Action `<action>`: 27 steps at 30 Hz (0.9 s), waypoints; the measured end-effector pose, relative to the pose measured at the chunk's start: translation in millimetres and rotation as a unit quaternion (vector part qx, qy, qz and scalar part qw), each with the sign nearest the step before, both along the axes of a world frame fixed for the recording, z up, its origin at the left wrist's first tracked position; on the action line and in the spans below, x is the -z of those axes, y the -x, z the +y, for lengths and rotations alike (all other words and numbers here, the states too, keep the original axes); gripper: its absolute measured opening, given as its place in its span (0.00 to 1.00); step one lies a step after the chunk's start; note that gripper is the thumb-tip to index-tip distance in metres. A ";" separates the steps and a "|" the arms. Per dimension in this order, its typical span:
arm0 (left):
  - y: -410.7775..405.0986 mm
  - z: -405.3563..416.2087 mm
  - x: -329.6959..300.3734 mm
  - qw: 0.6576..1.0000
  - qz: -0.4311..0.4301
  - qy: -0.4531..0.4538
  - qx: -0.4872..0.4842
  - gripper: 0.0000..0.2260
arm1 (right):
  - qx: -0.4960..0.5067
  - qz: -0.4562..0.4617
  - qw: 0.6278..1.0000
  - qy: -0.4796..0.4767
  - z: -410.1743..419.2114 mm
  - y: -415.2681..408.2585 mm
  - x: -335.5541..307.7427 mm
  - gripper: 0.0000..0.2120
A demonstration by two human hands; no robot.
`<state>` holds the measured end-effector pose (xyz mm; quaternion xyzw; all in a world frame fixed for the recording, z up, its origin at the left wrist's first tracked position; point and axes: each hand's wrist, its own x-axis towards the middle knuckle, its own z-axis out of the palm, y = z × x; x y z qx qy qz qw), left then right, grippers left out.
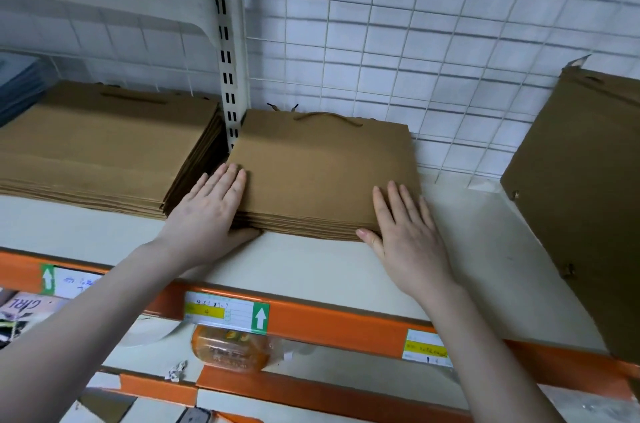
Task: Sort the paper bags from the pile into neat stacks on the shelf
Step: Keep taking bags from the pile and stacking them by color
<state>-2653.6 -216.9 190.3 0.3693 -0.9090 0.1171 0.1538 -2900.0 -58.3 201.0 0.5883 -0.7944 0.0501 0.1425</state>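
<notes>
Right now both hands lie flat with straight fingers on the middle stack [325,176] of brown bags on the shelf [311,270]: left hand [211,204] on its left corner, right hand [405,232] on its right, thumbs against the front edge.

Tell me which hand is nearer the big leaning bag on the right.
Right. The right hand lies on the middle stack's right corner, toward the leaning bag; the left hand rests at its far corner.

a shop stockroom: labelled orange shelf rail [339,320], wire grid backing [415,41].
</notes>
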 end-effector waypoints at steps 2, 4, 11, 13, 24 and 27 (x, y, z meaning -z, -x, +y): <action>4.8 2.3 1.8 1.000 0.009 -0.009 -0.003 0.41 | -0.010 -0.006 1.000 0.004 -5.7 -2.6 3.0 0.35; 7.7 1.6 4.7 1.000 0.023 -0.016 0.003 0.41 | -0.008 -0.016 1.000 0.017 -11.0 -2.0 7.3 0.36; 11.3 -5.0 6.0 1.000 0.020 -0.013 -0.008 0.38 | 0.011 -0.035 0.998 0.048 -21.1 -2.3 15.0 0.35; 11.5 -6.5 7.7 1.000 0.020 -0.010 -0.008 0.38 | 0.011 -0.031 0.998 0.051 -22.2 -1.2 16.1 0.35; 10.8 -2.4 2.3 0.999 0.043 -0.028 0.000 0.44 | 0.002 -0.033 0.997 0.066 -16.3 1.8 16.6 0.33; 13.2 2.2 0.0 0.999 0.043 -0.028 -0.016 0.45 | 0.004 -0.026 0.997 0.078 -15.4 -1.1 15.2 0.32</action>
